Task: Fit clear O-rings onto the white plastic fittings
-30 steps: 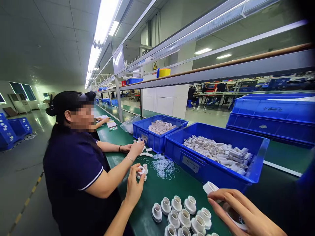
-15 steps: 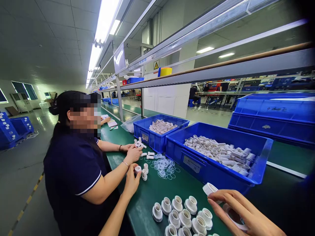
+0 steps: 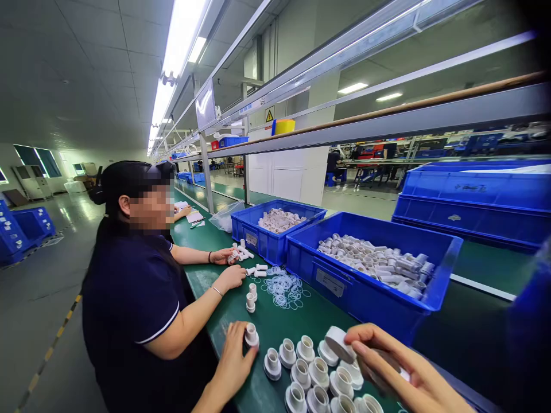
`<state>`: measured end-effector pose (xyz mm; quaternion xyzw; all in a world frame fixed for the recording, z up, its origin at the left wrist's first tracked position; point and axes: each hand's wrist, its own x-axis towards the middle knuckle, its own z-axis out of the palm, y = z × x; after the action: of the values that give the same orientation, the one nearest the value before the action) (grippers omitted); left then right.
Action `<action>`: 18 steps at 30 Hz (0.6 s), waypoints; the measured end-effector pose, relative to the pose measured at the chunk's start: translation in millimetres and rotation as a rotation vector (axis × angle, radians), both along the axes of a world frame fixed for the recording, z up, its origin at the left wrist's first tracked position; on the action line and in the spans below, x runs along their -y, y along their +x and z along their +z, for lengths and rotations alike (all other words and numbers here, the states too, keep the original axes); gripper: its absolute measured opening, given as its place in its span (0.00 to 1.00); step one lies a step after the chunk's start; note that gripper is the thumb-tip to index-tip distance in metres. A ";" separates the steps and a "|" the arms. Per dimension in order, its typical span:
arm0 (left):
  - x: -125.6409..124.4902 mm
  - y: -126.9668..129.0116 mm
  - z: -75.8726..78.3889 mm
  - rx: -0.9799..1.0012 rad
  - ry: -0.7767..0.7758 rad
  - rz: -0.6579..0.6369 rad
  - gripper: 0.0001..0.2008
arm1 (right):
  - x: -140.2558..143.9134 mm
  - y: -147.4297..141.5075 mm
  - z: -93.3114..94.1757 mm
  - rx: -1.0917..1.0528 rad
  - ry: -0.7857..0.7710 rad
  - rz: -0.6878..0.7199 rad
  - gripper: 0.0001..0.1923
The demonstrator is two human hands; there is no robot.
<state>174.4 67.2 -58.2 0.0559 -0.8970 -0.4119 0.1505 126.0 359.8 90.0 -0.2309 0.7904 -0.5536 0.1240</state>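
Note:
My left hand rests on the green table, its fingertips closed on a small white fitting that stands at the left edge of a cluster of white fittings. Over the right side of that cluster, my right hand holds a round white cap, tilted, between thumb and fingers. Part of the cluster is hidden under my right hand.
A co-worker in a dark shirt sits at the left, hands by small white parts. Two fittings and a pile of clear rings lie beyond. Two blue bins of white parts stand behind; stacked blue crates at right.
My left hand carried the fitting back from near the co-worker to the cluster's edge. My right hand moved left over the cluster with the cap. The co-worker's hand drew back.

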 end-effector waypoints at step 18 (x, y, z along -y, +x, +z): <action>-63.3 27.7 91.0 -0.368 -0.037 -0.376 0.21 | 45.8 17.3 -25.8 0.440 -0.360 0.310 0.25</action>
<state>202.2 130.6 32.7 -0.1902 -0.8565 -0.4195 0.2328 143.3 313.9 64.2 -0.2419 0.5894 -0.6957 0.3318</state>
